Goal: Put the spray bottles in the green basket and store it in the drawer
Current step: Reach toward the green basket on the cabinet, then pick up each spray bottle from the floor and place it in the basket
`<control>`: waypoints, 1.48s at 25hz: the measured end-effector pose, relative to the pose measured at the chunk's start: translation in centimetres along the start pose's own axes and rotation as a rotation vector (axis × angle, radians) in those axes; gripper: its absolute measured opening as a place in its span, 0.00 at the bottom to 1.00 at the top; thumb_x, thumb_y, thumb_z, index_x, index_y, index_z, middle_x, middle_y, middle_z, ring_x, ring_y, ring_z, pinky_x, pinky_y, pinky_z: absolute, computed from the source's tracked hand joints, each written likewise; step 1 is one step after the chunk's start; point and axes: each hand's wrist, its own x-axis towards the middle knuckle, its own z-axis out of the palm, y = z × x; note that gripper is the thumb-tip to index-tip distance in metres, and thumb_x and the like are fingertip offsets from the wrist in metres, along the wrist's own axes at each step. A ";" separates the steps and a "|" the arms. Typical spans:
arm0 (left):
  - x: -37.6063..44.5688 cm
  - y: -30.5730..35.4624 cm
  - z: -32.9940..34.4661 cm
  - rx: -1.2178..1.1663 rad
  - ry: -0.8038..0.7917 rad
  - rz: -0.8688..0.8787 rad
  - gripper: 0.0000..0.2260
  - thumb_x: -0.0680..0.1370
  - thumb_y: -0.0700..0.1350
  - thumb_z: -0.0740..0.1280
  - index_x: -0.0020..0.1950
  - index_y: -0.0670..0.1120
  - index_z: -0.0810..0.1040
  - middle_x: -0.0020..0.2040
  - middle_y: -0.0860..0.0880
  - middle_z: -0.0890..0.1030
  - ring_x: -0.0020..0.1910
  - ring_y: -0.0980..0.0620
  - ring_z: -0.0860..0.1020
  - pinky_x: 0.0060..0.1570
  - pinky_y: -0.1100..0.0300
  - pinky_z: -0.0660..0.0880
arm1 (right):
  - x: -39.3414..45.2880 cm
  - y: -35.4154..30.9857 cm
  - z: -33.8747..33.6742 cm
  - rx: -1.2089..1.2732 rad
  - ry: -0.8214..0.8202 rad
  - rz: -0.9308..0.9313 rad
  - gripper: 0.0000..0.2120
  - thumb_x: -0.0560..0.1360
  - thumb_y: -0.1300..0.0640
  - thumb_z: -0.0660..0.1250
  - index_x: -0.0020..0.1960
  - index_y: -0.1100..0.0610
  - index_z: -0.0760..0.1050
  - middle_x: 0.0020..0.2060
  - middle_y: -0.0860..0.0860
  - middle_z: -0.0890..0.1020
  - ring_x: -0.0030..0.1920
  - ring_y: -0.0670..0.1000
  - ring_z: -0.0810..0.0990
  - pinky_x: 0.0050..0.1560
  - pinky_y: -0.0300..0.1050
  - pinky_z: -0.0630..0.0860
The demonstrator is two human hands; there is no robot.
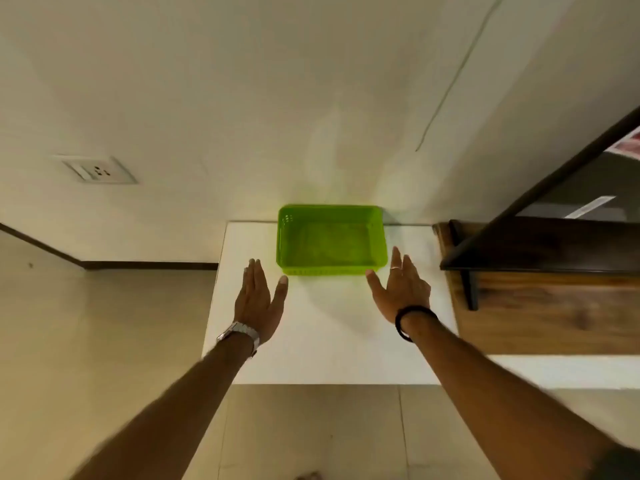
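A bright green plastic basket [330,268] stands on a white table top [325,334], close to the wall. Nothing lies inside it. My left hand [258,299], a metal watch on its wrist, hovers open just left of the basket's near corner. My right hand [401,289], with a ring and a black wristband, hovers open near the basket's right near corner, its thumb tip close to the rim. Neither hand grips the basket. No spray bottle and no drawer appear in the view.
A dark wooden cabinet [547,306] with a sloping dark edge stands right of the white table, close to my right hand. A wall socket [98,169] sits on the cream wall at left. Tiled floor [104,341] lies left of and below the table.
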 end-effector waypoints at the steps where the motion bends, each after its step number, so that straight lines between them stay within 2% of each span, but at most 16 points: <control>1: 1.6 -0.4 1.0 -0.151 -0.003 -0.081 0.34 0.83 0.62 0.50 0.83 0.47 0.43 0.84 0.50 0.44 0.82 0.52 0.45 0.80 0.54 0.46 | 1.5 -0.1 1.3 0.113 0.000 0.076 0.39 0.79 0.34 0.53 0.82 0.54 0.44 0.80 0.57 0.56 0.79 0.56 0.57 0.74 0.58 0.60; 4: 5.6 -0.5 2.0 -0.435 -0.082 -0.203 0.32 0.82 0.66 0.45 0.82 0.53 0.43 0.83 0.55 0.46 0.82 0.54 0.47 0.78 0.55 0.45 | 5.1 -0.8 3.6 0.374 -0.029 0.224 0.38 0.81 0.39 0.55 0.81 0.58 0.44 0.80 0.57 0.57 0.77 0.59 0.62 0.73 0.57 0.62; 6: 7.1 -0.4 2.7 -0.485 -0.126 -0.210 0.35 0.79 0.70 0.42 0.82 0.55 0.44 0.83 0.55 0.47 0.82 0.55 0.48 0.79 0.52 0.44 | 6.3 -1.2 4.5 0.500 -0.017 0.256 0.37 0.82 0.43 0.57 0.81 0.59 0.45 0.80 0.57 0.56 0.77 0.60 0.62 0.74 0.55 0.61; 9: 7.3 -0.8 3.5 -0.537 -0.134 -0.208 0.41 0.72 0.74 0.42 0.82 0.55 0.52 0.83 0.52 0.54 0.81 0.54 0.53 0.81 0.47 0.47 | 5.6 -1.6 5.1 0.567 0.044 0.289 0.34 0.82 0.48 0.60 0.81 0.61 0.49 0.79 0.58 0.59 0.76 0.60 0.64 0.72 0.51 0.62; 12: 3.3 -3.0 4.2 -0.576 -0.033 -0.201 0.39 0.76 0.72 0.47 0.82 0.51 0.54 0.82 0.51 0.56 0.81 0.54 0.55 0.78 0.56 0.49 | 0.8 -1.4 6.7 0.610 0.033 0.305 0.34 0.81 0.52 0.61 0.80 0.61 0.50 0.79 0.57 0.60 0.75 0.59 0.66 0.71 0.50 0.64; 14: -1.0 -5.0 5.0 -0.560 0.065 -0.212 0.33 0.81 0.65 0.48 0.82 0.49 0.53 0.82 0.50 0.56 0.81 0.53 0.55 0.74 0.62 0.51 | -3.7 -1.0 8.1 0.622 0.010 0.318 0.34 0.81 0.54 0.62 0.81 0.59 0.50 0.79 0.55 0.59 0.75 0.57 0.66 0.71 0.48 0.64; 16: -5.2 -6.5 5.7 -0.527 0.112 -0.231 0.30 0.83 0.60 0.48 0.82 0.49 0.52 0.83 0.51 0.55 0.81 0.53 0.55 0.73 0.62 0.52 | -8.1 -0.4 9.3 0.627 0.002 0.319 0.34 0.80 0.56 0.63 0.81 0.59 0.50 0.80 0.53 0.57 0.76 0.55 0.64 0.70 0.44 0.62; 18: -8.7 -7.6 6.3 -0.470 0.117 -0.231 0.29 0.83 0.60 0.48 0.83 0.50 0.50 0.83 0.51 0.53 0.81 0.54 0.53 0.73 0.63 0.51 | -11.5 0.3 10.2 0.637 -0.008 0.324 0.34 0.80 0.58 0.63 0.81 0.58 0.50 0.80 0.53 0.56 0.77 0.54 0.62 0.68 0.41 0.59; 21: -10.8 -8.5 6.8 -0.407 0.108 -0.218 0.33 0.81 0.63 0.48 0.83 0.49 0.48 0.83 0.51 0.52 0.81 0.54 0.53 0.72 0.64 0.52 | -13.2 1.1 10.6 0.651 -0.016 0.325 0.35 0.80 0.59 0.62 0.81 0.58 0.49 0.80 0.53 0.56 0.78 0.54 0.60 0.69 0.41 0.57; 23: -10.4 -8.4 6.9 -0.374 0.096 -0.211 0.33 0.82 0.62 0.48 0.83 0.48 0.45 0.83 0.49 0.48 0.82 0.53 0.50 0.75 0.62 0.51 | -12.9 1.3 10.5 0.668 -0.017 0.328 0.35 0.80 0.58 0.62 0.81 0.58 0.48 0.80 0.53 0.55 0.78 0.54 0.60 0.68 0.40 0.57; 25: -10.3 -8.3 6.9 -0.380 0.119 -0.247 0.32 0.83 0.60 0.49 0.82 0.47 0.42 0.84 0.48 0.46 0.82 0.51 0.49 0.79 0.56 0.49 | -13.3 1.5 10.4 0.682 -0.015 0.387 0.36 0.80 0.56 0.62 0.81 0.57 0.47 0.80 0.53 0.55 0.77 0.55 0.61 0.71 0.45 0.58; 27: -11.9 -8.6 7.0 -0.269 0.229 -0.302 0.30 0.84 0.58 0.50 0.82 0.46 0.48 0.82 0.43 0.57 0.80 0.46 0.59 0.79 0.48 0.57 | -15.4 2.6 10.1 0.628 -0.027 0.468 0.36 0.80 0.53 0.62 0.81 0.55 0.48 0.80 0.53 0.56 0.77 0.57 0.61 0.74 0.55 0.58; 29: -15.8 -9.0 8.0 -0.050 0.300 -0.358 0.27 0.84 0.57 0.51 0.79 0.45 0.57 0.76 0.42 0.67 0.74 0.42 0.68 0.73 0.46 0.64 | -19.3 4.4 10.2 0.517 -0.076 0.492 0.35 0.80 0.51 0.61 0.81 0.54 0.49 0.80 0.53 0.56 0.77 0.57 0.60 0.73 0.59 0.57; 31: -21.1 -8.8 10.7 0.088 0.198 -0.357 0.29 0.82 0.60 0.50 0.78 0.44 0.59 0.75 0.41 0.69 0.73 0.39 0.69 0.71 0.43 0.65 | -24.5 7.5 10.5 0.395 -0.161 0.442 0.36 0.79 0.49 0.60 0.81 0.53 0.47 0.81 0.52 0.54 0.79 0.54 0.57 0.74 0.58 0.55; 34: -28.1 -9.0 16.3 0.372 -0.191 -0.257 0.33 0.79 0.63 0.47 0.76 0.43 0.63 0.75 0.41 0.70 0.73 0.41 0.69 0.71 0.45 0.67 | -32.6 14.1 12.0 0.232 -0.252 0.397 0.38 0.78 0.46 0.56 0.81 0.50 0.40 0.81 0.50 0.51 0.79 0.51 0.53 0.74 0.55 0.54; 37: -33.0 -7.9 21.9 0.643 -0.494 -0.144 0.28 0.82 0.61 0.50 0.76 0.45 0.65 0.77 0.44 0.67 0.76 0.45 0.66 0.74 0.50 0.63 | -40.0 21.9 12.4 0.186 -0.279 0.425 0.38 0.76 0.45 0.54 0.81 0.50 0.41 0.81 0.51 0.52 0.79 0.50 0.53 0.72 0.53 0.55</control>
